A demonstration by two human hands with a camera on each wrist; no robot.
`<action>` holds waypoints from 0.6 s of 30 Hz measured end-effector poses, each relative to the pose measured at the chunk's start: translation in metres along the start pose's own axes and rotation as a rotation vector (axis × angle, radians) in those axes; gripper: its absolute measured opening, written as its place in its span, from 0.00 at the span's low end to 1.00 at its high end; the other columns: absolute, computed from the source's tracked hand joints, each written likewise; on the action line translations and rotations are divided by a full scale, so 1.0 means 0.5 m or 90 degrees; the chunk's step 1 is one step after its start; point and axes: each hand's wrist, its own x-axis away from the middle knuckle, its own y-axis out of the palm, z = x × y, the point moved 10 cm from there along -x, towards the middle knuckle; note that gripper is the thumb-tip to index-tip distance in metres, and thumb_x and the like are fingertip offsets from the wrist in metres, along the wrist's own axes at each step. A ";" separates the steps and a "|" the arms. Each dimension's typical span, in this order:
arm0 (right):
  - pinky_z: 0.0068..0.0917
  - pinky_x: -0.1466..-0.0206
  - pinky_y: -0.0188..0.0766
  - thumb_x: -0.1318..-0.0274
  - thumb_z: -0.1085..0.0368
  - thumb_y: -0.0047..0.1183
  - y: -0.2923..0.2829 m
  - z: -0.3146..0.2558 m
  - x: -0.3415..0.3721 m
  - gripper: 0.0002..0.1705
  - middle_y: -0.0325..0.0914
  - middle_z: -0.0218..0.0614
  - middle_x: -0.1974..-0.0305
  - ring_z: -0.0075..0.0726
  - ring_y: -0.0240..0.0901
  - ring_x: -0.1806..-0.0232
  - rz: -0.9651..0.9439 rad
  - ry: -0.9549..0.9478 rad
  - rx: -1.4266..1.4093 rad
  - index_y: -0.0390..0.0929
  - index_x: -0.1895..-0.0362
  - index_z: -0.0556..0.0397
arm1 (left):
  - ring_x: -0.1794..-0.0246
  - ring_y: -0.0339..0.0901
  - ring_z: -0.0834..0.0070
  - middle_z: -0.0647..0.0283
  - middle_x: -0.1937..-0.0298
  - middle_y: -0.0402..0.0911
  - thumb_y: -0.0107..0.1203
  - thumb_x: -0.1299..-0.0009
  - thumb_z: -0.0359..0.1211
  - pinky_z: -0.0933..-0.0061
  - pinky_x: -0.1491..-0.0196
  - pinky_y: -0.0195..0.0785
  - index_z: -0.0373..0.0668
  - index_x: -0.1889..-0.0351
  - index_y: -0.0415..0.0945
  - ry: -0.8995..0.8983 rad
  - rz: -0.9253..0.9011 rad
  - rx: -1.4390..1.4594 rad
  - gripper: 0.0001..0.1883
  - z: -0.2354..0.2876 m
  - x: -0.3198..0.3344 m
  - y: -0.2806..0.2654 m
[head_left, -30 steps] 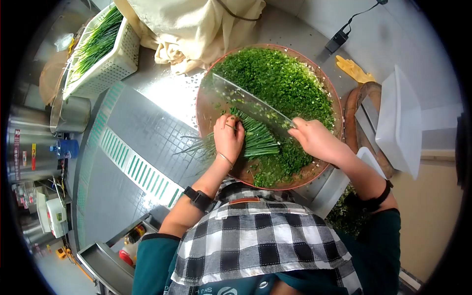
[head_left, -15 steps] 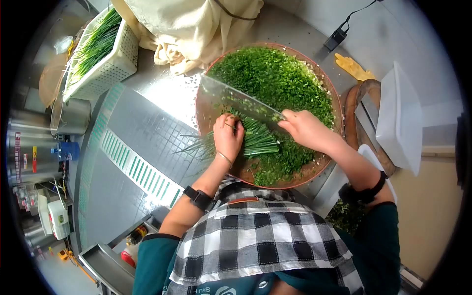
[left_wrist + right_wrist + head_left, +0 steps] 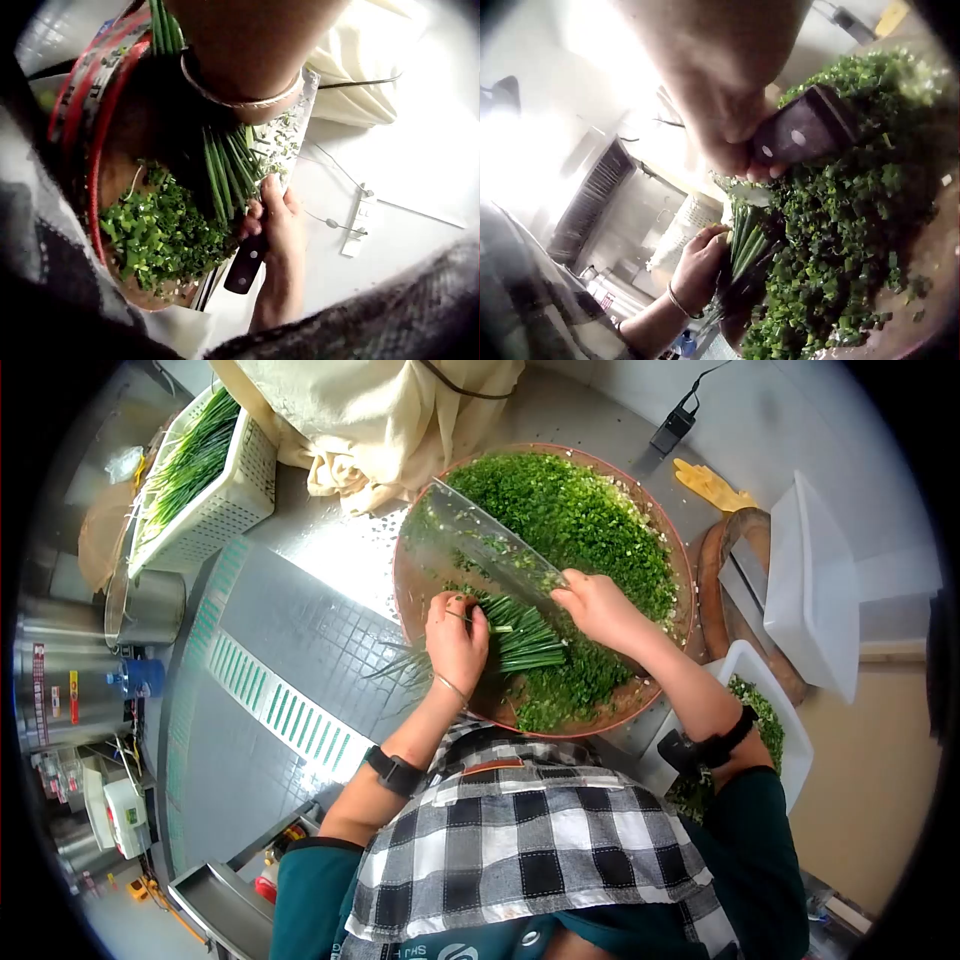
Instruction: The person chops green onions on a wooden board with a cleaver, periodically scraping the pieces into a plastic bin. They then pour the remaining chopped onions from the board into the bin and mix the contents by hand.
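Round board (image 3: 412, 575) here, chopped greens (image 3: 610, 530) heaped over its far and right sides, and the bundle of long stalks (image 3: 530, 642) lying on the near part. My broad knife (image 3: 490, 535) slants just beyond the bundle. My hands are apart: left hand (image 3: 457, 638) gripping the bundle with curled fingers, right hand (image 3: 605, 607) clamped round the dark handle (image 3: 246, 264).

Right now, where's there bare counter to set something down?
Best is the counter between the basket, cloth and board, though specked near the board. A smaller, specked patch lies past the board, between cloth and black device. It's crowded on the right, with glove and tub, and on the board: chopped greens, stalks, knife, left hand, right hand.
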 end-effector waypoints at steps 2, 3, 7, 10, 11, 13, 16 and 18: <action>0.46 0.72 0.65 0.39 0.59 0.45 -0.023 -0.019 0.027 0.14 0.71 0.55 0.79 0.60 0.70 0.75 0.028 -0.018 0.005 0.65 0.68 0.59 | 0.59 0.70 0.53 0.52 0.59 0.72 0.56 0.43 0.30 0.58 0.55 0.63 0.39 0.66 0.73 -0.019 -0.007 -0.004 0.08 0.015 -0.006 -0.006; 0.46 0.72 0.65 0.39 0.59 0.45 -0.029 -0.028 0.046 0.14 0.71 0.55 0.79 0.60 0.70 0.75 0.029 -0.017 0.006 0.65 0.68 0.59 | 0.58 0.69 0.54 0.52 0.58 0.71 0.56 0.43 0.31 0.57 0.54 0.62 0.40 0.66 0.73 0.040 -0.006 -0.054 0.09 0.060 -0.013 -0.013; 0.46 0.76 0.63 0.38 0.60 0.43 -0.061 -0.062 0.150 0.12 0.71 0.53 0.80 0.59 0.70 0.78 0.056 0.064 0.042 0.65 0.65 0.57 | 0.56 0.67 0.58 0.56 0.59 0.69 0.56 0.45 0.31 0.55 0.50 0.57 0.44 0.63 0.71 0.177 -0.088 -0.133 0.12 0.107 0.025 0.043; 0.47 0.78 0.63 0.39 0.64 0.45 -0.056 -0.071 0.233 0.10 0.69 0.55 0.83 0.59 0.70 0.80 0.069 0.080 0.030 0.64 0.65 0.59 | 0.56 0.67 0.59 0.58 0.60 0.69 0.57 0.47 0.30 0.55 0.49 0.57 0.44 0.63 0.69 0.196 -0.046 -0.120 0.14 0.096 0.044 0.049; 0.47 0.78 0.63 0.40 0.65 0.45 -0.048 -0.066 0.252 0.10 0.69 0.55 0.83 0.60 0.71 0.79 0.061 0.092 0.045 0.64 0.65 0.59 | 0.56 0.67 0.59 0.58 0.60 0.69 0.57 0.47 0.29 0.55 0.49 0.56 0.44 0.63 0.69 0.197 -0.041 -0.135 0.14 0.096 0.049 0.051; 0.48 0.77 0.64 0.39 0.64 0.45 -0.033 -0.059 0.263 0.10 0.70 0.55 0.82 0.60 0.71 0.79 0.040 0.109 0.068 0.64 0.66 0.59 | 0.55 0.67 0.59 0.58 0.60 0.69 0.57 0.48 0.29 0.55 0.49 0.56 0.44 0.63 0.69 0.192 -0.045 -0.139 0.14 0.099 0.050 0.052; 0.49 0.76 0.64 0.39 0.64 0.44 0.019 -0.022 0.220 0.11 0.71 0.54 0.81 0.61 0.71 0.78 0.033 0.118 0.085 0.64 0.67 0.59 | 0.55 0.67 0.59 0.59 0.60 0.70 0.57 0.48 0.30 0.55 0.48 0.56 0.44 0.63 0.69 0.185 -0.059 -0.153 0.14 0.093 0.046 0.061; 0.49 0.75 0.65 0.39 0.63 0.44 0.056 -0.004 0.164 0.11 0.72 0.53 0.80 0.61 0.71 0.77 0.042 0.116 0.091 0.64 0.67 0.59 | 0.54 0.67 0.59 0.59 0.60 0.70 0.57 0.48 0.30 0.55 0.48 0.56 0.44 0.63 0.69 0.182 -0.075 -0.158 0.14 0.089 0.052 0.069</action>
